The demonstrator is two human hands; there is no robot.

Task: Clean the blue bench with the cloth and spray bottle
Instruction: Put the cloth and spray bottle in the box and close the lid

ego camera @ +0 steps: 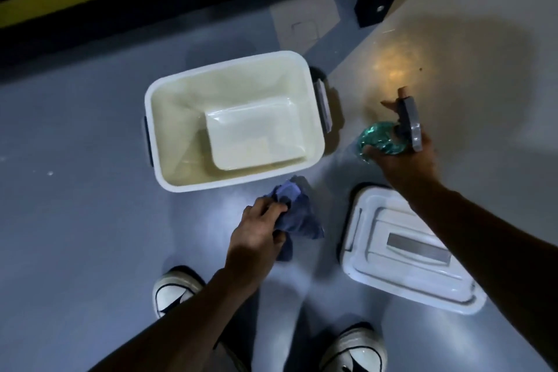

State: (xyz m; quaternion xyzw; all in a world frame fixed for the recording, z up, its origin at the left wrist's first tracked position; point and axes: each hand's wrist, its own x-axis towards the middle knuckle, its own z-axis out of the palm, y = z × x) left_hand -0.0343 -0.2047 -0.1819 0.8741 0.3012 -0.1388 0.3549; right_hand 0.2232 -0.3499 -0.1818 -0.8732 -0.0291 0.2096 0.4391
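My left hand grips a crumpled blue cloth just in front of the white bin, above the floor. My right hand holds a spray bottle with a teal body and a grey trigger head, raised at the right of the bin. One finger sticks out past the trigger head. The blue bench is not in view; only blue-grey floor shows under my hands.
An open white plastic bin with grey side latches stands on the floor ahead. Its white lid lies at the lower right. My two white shoes are at the bottom. A beige surface and a black post stand at the upper right.
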